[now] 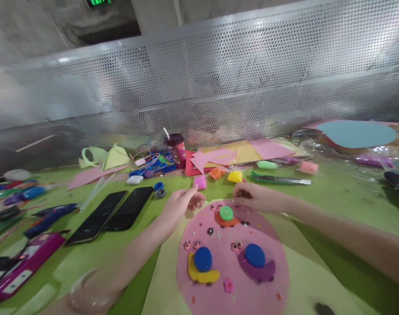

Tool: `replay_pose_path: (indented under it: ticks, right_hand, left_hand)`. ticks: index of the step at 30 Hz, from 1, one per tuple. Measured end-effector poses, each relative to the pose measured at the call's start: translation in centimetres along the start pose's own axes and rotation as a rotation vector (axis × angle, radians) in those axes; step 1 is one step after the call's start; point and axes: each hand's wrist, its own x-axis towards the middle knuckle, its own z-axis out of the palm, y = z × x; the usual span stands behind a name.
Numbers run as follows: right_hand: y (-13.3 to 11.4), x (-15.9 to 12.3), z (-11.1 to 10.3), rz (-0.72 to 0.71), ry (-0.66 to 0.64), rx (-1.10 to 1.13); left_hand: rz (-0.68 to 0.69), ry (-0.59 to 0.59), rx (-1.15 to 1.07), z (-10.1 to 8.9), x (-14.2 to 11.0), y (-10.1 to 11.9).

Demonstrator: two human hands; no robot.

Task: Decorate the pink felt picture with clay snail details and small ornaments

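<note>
A pink paper oval (215,243) lies on a pale yellow sheet (166,271) in front of me. Three clay snails with bottle-cap shells sit on it: a yellow snail (204,275), a purple snail (258,270) and an orange snail (224,220) with a green cap. My left hand (182,204) hovers at the oval's upper left, thumb and fingers apart, its thumb close to a pink clay packet (199,182). At the top right edge, my right hand (253,196) has its fingers curled together; whatever they pinch, if anything, is hidden. A yellow clay packet (235,176) lies just beyond.
Two phones (130,209) lie left of my left forearm, beside a magenta power strip (31,262) and a blue glue gun (51,218). Farther back are a drink cup (176,151), tweezers (281,179), paper scraps (215,158) and a perforated metal barrier (219,83).
</note>
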Motion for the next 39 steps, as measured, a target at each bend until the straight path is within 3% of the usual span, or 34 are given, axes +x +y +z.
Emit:
replay_pose_path:
  ticks: [9,19,25,33,39]
  right_hand:
    - [-1.3,-0.2,0.7,-0.043,0.07,-0.095]
    - [-0.9,0.0,1.1,-0.081,0.091,-0.071]
    - [-0.7,0.0,1.2,-0.034,0.092,0.048]
    - [-0.1,-1.1,0.7,0.047,0.132,0.378]
    - [-0.3,-1.4,0.7,0.051,0.136,0.401]
  left_hand:
    - [-0.03,0.009,-0.009,0.1,-0.2,0.4]
    - [-0.027,0.026,0.034,0.2,-0.4,0.7]
    - [-0.029,0.019,0.026,0.1,-0.3,0.6]
    - [-0.005,0.0,0.008,0.0,-0.2,0.2]
    - [0.005,-0.008,0.038,0.0,-0.2,0.2]
